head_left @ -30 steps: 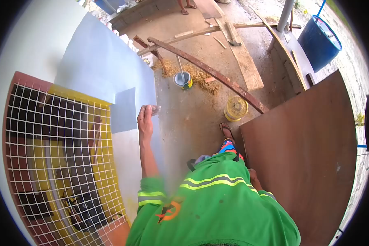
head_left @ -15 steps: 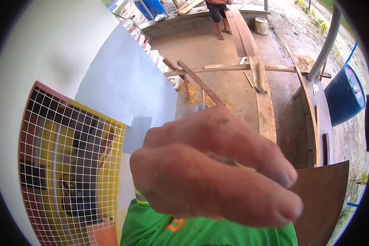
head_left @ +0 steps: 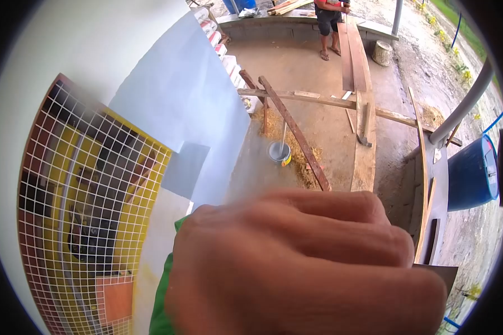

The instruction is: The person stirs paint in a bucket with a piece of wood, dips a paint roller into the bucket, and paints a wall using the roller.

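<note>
My left hand [head_left: 296, 262] fills the lower middle of the view, very close to the camera, its back towards me. The fingers point right and are curled closed. Whatever they may hold is hidden beneath them. A bit of green sleeve [head_left: 161, 304] shows at the lower left, behind the hand. My right hand is out of view. Beyond my knuckles lie a long wooden plank [head_left: 363, 167] and a slanting reddish-brown bar [head_left: 296, 134]. A bucket with a stick in it [head_left: 279, 152] stands on the floor.
White wire mesh [head_left: 84, 223] covers an opening in the left wall. A crossbeam [head_left: 318, 97] runs under the plank, with a hammer-like tool [head_left: 365, 125] on top. Another person [head_left: 331, 22] stands at the plank's far end. A blue barrel [head_left: 472, 173] stands right; sawdust [head_left: 313, 162] lies below.
My left hand has moved lower and its fingers have curled in more. The view has shifted, bringing the bucket out from behind the hand; the green shirt is now mostly hidden.
</note>
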A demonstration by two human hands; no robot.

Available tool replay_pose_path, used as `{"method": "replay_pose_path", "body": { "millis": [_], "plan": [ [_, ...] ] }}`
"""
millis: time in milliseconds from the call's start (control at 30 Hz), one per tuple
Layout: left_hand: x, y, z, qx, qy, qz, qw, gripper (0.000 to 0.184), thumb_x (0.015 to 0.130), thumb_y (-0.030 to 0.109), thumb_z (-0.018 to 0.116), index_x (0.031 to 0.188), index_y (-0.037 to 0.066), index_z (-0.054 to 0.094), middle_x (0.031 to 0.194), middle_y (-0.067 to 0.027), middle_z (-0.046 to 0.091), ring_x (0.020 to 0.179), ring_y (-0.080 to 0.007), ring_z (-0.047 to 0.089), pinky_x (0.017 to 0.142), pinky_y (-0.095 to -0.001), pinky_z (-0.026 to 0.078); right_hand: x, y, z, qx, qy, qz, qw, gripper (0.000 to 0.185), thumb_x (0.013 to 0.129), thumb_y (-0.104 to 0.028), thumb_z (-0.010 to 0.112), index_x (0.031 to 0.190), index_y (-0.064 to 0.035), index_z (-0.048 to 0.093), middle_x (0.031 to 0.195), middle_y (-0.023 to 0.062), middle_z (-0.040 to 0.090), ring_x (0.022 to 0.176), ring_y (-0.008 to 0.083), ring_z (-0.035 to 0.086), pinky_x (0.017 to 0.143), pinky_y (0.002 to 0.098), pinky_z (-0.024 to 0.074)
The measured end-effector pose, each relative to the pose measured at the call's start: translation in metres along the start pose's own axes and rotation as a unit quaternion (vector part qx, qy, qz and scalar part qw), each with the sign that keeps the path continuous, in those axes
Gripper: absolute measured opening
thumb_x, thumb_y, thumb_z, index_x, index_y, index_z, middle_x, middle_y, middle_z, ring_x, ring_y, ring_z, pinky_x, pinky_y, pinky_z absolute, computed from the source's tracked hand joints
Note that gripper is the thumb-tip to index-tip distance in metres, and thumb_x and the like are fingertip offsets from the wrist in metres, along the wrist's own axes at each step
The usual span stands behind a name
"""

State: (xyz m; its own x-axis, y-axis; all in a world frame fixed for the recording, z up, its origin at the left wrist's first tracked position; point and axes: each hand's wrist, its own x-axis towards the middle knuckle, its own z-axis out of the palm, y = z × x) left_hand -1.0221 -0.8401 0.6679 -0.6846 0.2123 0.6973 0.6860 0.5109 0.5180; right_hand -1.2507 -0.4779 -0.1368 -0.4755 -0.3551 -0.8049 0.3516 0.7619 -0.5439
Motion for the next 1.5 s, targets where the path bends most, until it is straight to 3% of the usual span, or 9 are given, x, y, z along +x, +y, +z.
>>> {"method": "replay_pose_path", "body": {
  "millis": [400,467,533,700,833,1067,1233,1333,1500],
  "plan": [
    [-0.010,0.040,0.017,0.108,0.007,-0.063,0.992,0.013,0.093,0.010,0.062,0.105,0.015,0.060,0.080,-0.0073,0.066,0.060,-0.0186,0.058,0.062,-0.0339,0.050,0.038,-0.060,-0.025,0.131,-0.098,-0.219,0.962,0.031,0.093,-0.017,0.056,0.115,0.0037,0.060,0.089,0.0133,0.065,0.063,0.0221,0.066,0.053,0.0338,0.0559],
    [-0.011,0.047,0.014,0.127,0.015,-0.070,0.989,0.013,0.093,0.010,0.062,0.105,0.015,0.061,0.079,-0.0067,0.066,0.058,-0.0179,0.058,0.060,-0.0332,0.050,0.016,-0.100,-0.037,0.018,-0.150,-0.048,0.987,0.029,0.092,-0.017,0.056,0.112,0.0036,0.062,0.088,0.0132,0.065,0.062,0.0225,0.066,0.052,0.0344,0.0557],
    [-0.015,0.055,0.007,0.144,0.033,-0.078,0.986,0.014,0.093,0.010,0.063,0.105,0.016,0.061,0.078,-0.0061,0.066,0.057,-0.0173,0.057,0.059,-0.0325,0.049,0.033,-0.052,-0.010,0.001,-0.026,-0.134,0.991,0.027,0.092,-0.015,0.056,0.109,0.0041,0.064,0.085,0.0132,0.064,0.061,0.0232,0.066,0.051,0.0358,0.0563],
    [-0.063,0.051,0.002,0.153,0.254,-0.074,0.952,0.014,0.092,0.005,0.059,0.105,0.007,0.065,0.072,-0.0082,0.063,0.051,-0.0168,0.054,0.053,-0.0353,0.047,-0.018,-0.069,-0.003,0.022,-0.051,-0.073,0.996,0.027,0.094,-0.019,0.052,0.116,-0.0040,0.057,0.087,0.0123,0.064,0.063,0.0208,0.064,0.053,0.0345,0.0543],
    [-0.153,0.028,0.019,0.203,0.493,-0.247,0.809,0.025,0.101,0.006,0.043,0.116,-0.002,0.060,0.070,-0.0064,0.057,0.051,-0.0154,0.052,0.056,-0.0348,0.048,-0.019,-0.057,0.007,0.074,-0.053,-0.077,0.993,0.027,0.094,-0.019,0.052,0.116,-0.0037,0.057,0.087,0.0128,0.064,0.063,0.0211,0.065,0.053,0.0352,0.0543],
    [-0.395,0.001,0.109,0.164,0.501,-0.653,0.545,0.036,0.102,0.015,0.043,0.132,0.002,0.057,0.090,-0.0065,0.066,0.075,-0.0119,0.060,0.072,-0.0275,0.051,-0.026,-0.058,0.013,0.051,-0.058,-0.073,0.994,0.025,0.095,-0.016,0.049,0.115,-0.0034,0.057,0.090,0.0124,0.063,0.063,0.0204,0.064,0.053,0.0355,0.0542],
    [-0.644,0.006,0.283,0.101,0.553,-0.719,0.409,0.034,0.100,0.014,0.046,0.131,0.005,0.058,0.099,-0.0077,0.070,0.078,-0.0140,0.063,0.076,-0.0292,0.053,-0.019,-0.064,0.018,0.073,-0.078,-0.049,0.993,0.027,0.095,-0.017,0.050,0.115,-0.0019,0.057,0.092,0.0121,0.063,0.065,0.0215,0.064,0.054,0.0349,0.0531],
    [-0.563,0.029,0.342,-0.081,0.664,-0.700,0.248,0.027,0.101,0.019,0.048,0.122,0.007,0.060,0.098,-0.0065,0.070,0.078,-0.0146,0.064,0.071,-0.0309,0.053,-0.006,-0.067,0.017,0.059,-0.090,-0.065,0.992,0.028,0.094,-0.019,0.051,0.115,-0.0015,0.057,0.093,0.0123,0.063,0.066,0.0224,0.064,0.054,0.0360,0.0527],
    [-0.559,0.046,0.423,-0.095,0.656,-0.719,0.209,0.029,0.101,0.026,0.048,0.117,0.004,0.061,0.096,-0.0085,0.071,0.077,-0.0167,0.065,0.070,-0.0330,0.054,0.001,-0.090,0.005,0.028,-0.098,-0.093,0.991,0.030,0.092,-0.021,0.053,0.115,-0.0019,0.057,0.093,0.0119,0.063,0.067,0.0228,0.064,0.053,0.0362,0.0520]
  ]
}}
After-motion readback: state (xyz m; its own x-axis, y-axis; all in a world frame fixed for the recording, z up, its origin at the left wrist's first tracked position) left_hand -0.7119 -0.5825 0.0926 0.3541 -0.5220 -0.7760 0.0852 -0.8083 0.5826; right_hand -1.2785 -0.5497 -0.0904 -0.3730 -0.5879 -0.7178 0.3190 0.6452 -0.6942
